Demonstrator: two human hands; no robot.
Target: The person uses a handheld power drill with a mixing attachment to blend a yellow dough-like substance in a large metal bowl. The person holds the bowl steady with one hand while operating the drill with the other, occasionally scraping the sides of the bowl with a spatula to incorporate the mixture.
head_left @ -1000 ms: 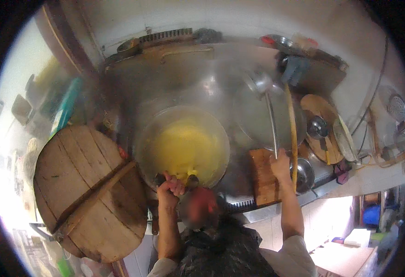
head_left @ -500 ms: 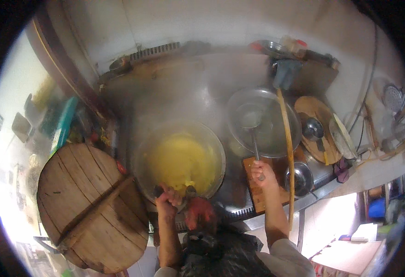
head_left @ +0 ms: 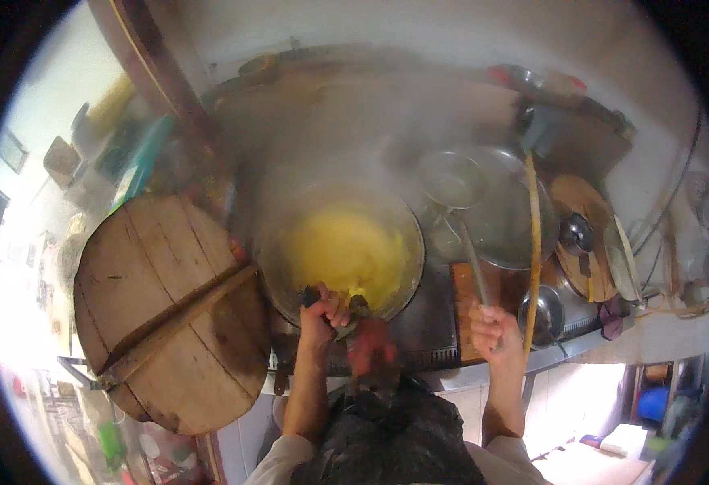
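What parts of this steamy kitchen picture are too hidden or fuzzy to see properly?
- Head view: steam blurs the yellow food in the big round metal pot, so what it is stays unclear.
- The left hand covers the dark tool at the pot's rim.
- The right hand hides the end of the long metal ladle's handle.
- Items on the back shelf are blurred by steam.
- Far-left shelves are washed out by glare.

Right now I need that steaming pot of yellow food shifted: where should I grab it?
Judging by its pose, at the near rim, from your side: the left hand already grips the metal pot there; steam hides the far rim.
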